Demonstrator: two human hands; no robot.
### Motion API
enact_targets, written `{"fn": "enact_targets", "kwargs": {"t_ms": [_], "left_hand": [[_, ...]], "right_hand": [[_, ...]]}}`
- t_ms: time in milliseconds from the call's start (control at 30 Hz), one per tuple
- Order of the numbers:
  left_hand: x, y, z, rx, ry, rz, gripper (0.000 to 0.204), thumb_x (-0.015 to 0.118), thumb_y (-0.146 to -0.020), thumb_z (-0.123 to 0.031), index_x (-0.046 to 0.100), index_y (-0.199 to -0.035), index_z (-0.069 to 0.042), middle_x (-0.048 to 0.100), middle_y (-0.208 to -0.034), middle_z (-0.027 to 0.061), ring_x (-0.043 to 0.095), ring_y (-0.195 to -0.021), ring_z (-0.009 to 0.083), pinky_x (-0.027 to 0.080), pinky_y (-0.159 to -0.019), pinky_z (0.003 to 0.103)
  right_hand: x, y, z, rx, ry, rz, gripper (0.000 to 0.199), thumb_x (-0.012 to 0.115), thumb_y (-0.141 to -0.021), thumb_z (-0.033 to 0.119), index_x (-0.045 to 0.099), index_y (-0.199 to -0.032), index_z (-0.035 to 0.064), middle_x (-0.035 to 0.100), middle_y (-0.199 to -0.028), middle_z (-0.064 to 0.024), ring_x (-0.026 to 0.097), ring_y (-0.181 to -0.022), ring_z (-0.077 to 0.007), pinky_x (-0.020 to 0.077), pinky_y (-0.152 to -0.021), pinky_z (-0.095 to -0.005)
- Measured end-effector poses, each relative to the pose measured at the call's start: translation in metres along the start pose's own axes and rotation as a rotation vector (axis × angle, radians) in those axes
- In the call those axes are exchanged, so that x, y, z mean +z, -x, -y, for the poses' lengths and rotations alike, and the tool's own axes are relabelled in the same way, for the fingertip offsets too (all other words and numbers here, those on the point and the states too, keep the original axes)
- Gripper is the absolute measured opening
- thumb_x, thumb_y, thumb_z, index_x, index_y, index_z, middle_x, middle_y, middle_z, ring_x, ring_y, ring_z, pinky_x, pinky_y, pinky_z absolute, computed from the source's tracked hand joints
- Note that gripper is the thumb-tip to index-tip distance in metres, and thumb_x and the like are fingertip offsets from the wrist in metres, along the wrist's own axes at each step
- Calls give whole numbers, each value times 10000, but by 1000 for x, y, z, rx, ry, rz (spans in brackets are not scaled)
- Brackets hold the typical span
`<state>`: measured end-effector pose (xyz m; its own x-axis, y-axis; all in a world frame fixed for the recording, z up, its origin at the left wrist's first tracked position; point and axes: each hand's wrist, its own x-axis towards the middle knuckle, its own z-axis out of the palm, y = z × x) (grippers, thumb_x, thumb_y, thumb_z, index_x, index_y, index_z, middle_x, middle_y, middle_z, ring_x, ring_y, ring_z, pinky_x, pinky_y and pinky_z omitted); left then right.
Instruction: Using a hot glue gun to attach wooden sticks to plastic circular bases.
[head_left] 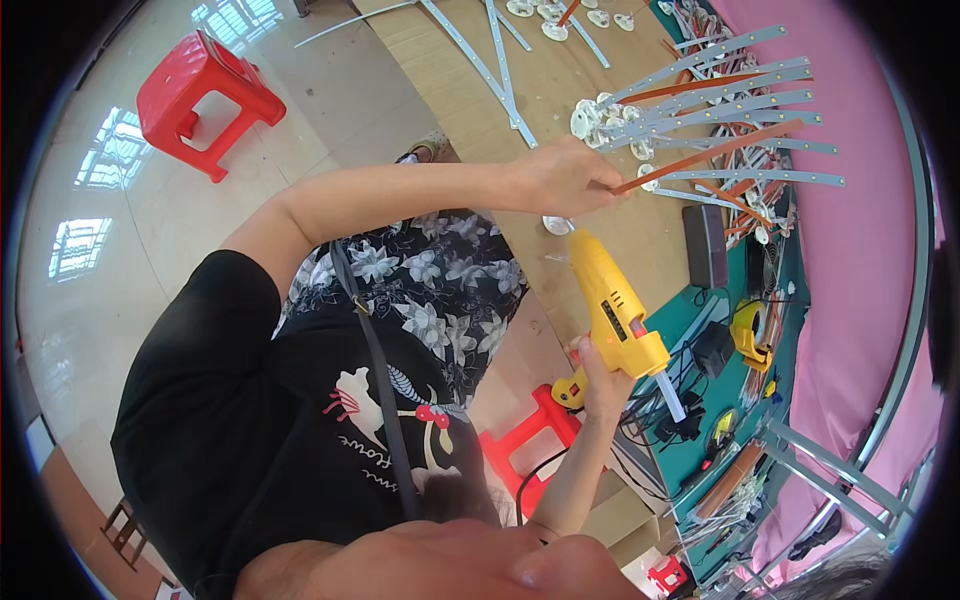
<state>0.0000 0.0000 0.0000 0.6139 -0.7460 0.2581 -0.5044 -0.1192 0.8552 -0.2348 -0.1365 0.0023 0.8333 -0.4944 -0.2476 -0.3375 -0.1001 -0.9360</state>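
My left hand [568, 178] is closed round one end of a long, thin orange-brown strip [715, 156], which points away over the table. Close beneath that hand sits a small white disc [557, 225]; whether it is joined to the strip I cannot tell. In my right hand [602, 380] is a yellow hot glue gun [610, 295], gripped by its handle. Its nozzle points at the disc, and a whitish glue stick [671, 396] juts from its back end. Beyond my left hand lie several grey light strips [715, 100] with white round pieces [586, 121] at their near ends.
Cardboard [440, 60] covers part of the green-topped table [668, 312]. A dark box-shaped device [706, 246], a yellow tape dispenser [751, 334] and tangled cables stand to the right. Red plastic stools [205, 95] are on the tiled floor. A pink cloth [850, 250] hangs along the far side.
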Motion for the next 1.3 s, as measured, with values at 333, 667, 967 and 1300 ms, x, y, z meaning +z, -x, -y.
{"fn": "enact_targets", "kwargs": {"t_ms": [333,667,967,1300], "left_hand": [[5,0,7,31,41,-35,166,601,-815,-148,637,-924,-29,624,-728,121,593,-596,214,443,-559,311],[-11,0,5,-9,142,-12,191,586,-819,-123,637,-972,-20,623,-662,106,611,-596,149,465,-571,285],[-51,8,-5,17,307,-121,174,612,-809,-125,662,-947,-31,661,-732,56,575,-607,67,452,-541,236],[-151,-42,37,20,-138,-423,225,638,-785,-164,662,-970,-38,659,-730,81,578,-634,73,449,-580,239]], "right_hand": [[0,4,12,54,20,23,315,681,-739,51,506,-992,-19,599,-783,-74,606,-685,-152,506,-631,-274],[-14,5,9,-9,-329,81,300,619,-738,-3,511,-1018,-16,589,-798,-108,601,-708,-218,509,-644,-352],[-35,-22,-30,-54,-715,90,400,600,-749,268,489,-1017,-7,549,-829,-138,568,-755,-290,490,-639,-371],[-27,-41,-41,44,-840,224,391,595,-758,283,503,-1014,1,557,-869,-133,548,-810,-291,472,-677,-364]]}}
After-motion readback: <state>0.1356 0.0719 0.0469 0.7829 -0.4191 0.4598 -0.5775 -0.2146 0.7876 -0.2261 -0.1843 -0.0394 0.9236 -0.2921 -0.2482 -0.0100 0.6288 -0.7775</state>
